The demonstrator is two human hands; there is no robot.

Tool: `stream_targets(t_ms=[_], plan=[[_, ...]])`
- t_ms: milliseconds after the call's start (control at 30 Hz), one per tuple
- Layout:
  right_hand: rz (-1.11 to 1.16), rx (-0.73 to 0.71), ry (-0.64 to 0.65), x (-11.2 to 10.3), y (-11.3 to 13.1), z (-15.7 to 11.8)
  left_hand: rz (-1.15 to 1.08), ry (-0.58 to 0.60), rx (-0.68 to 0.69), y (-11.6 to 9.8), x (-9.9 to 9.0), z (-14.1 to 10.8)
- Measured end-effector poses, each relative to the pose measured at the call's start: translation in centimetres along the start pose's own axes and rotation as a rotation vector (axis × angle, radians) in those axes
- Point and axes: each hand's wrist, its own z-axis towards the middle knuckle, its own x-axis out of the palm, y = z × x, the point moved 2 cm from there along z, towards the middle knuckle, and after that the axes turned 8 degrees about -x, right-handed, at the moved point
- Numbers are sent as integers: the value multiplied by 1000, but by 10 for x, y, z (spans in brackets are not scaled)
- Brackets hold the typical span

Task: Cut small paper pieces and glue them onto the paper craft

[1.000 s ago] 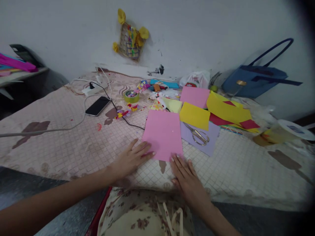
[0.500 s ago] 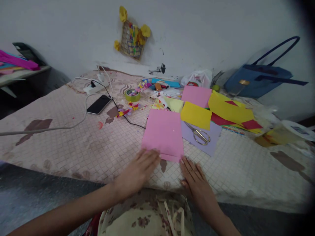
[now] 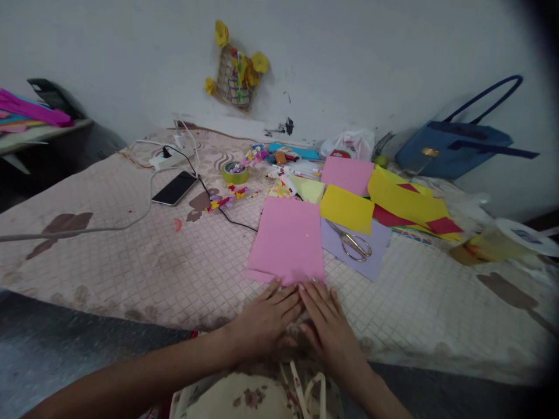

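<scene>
A pink sheet of paper (image 3: pixel 288 238) lies flat on the table, with a narrow folded strip along its near edge. My left hand (image 3: pixel 273 314) is open, its fingertips flat on that near edge around the middle. Beside it my right hand (image 3: pixel 327 320) is also open, its fingers stretched over the near right part of the edge. The fingertips of both hands almost meet and cover part of the fold. Right of the sheet, gold-handled scissors (image 3: pixel 356 247) rest on a lilac sheet (image 3: pixel 378 244), partly under a yellow sheet (image 3: pixel 347 208).
A phone (image 3: pixel 175 188), a power strip (image 3: pixel 168 158) and cables occupy the left side. Green tape (image 3: pixel 236 173) and paper flowers (image 3: pixel 222 201) sit behind the pink sheet. Yellow papers (image 3: pixel 406 198), a plastic tub (image 3: pixel 484 244) and a blue bag (image 3: pixel 454 145) are at right.
My left hand has slid right along the near edge, uncovering the fold's left end. My right hand has moved left onto the edge, so the hands are now close together.
</scene>
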Motion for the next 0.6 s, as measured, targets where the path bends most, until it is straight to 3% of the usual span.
stream_targets(t_ms=[300,600], plan=[[7,-24,16,4,5,3,-15,46,50,15,-13,-8],[-10,-29,59,3,2,1,115,43,-204,63,-27,-63]])
